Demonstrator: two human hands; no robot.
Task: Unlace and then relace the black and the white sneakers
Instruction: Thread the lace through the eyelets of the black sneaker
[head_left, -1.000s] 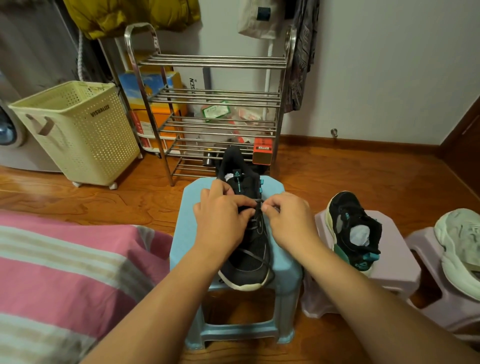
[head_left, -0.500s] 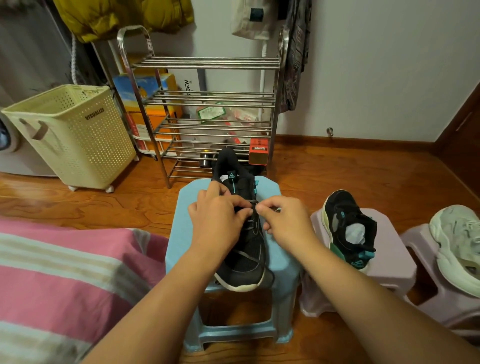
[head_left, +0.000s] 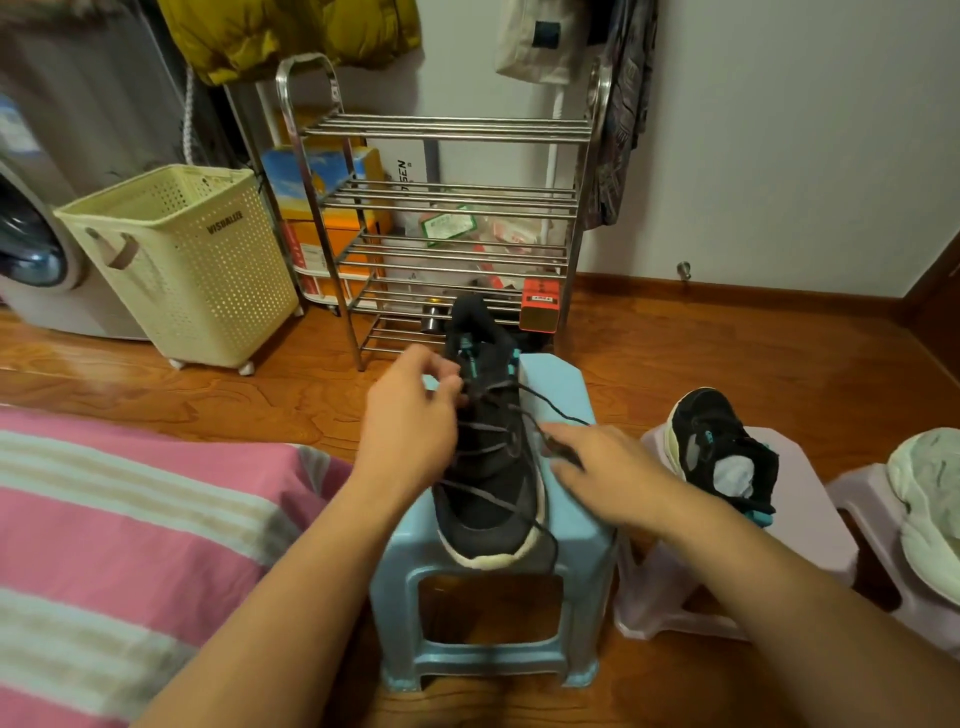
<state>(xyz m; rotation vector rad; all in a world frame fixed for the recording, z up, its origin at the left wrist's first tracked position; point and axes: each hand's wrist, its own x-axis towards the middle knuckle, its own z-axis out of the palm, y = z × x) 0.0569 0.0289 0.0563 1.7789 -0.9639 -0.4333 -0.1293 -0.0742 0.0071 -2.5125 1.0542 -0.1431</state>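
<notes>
We see the black sneaker (head_left: 488, 467) toe-toward-us on the blue stool (head_left: 576, 540), laces loosened. Our left hand (head_left: 410, 431) pinches a lace (head_left: 550, 402) near the tongue. Our right hand (head_left: 608, 467) pinches the lace's end.

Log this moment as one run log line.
left hand pinches lace at tongue | right hand pulls lace sideways | black sneaker on blue stool
</notes>
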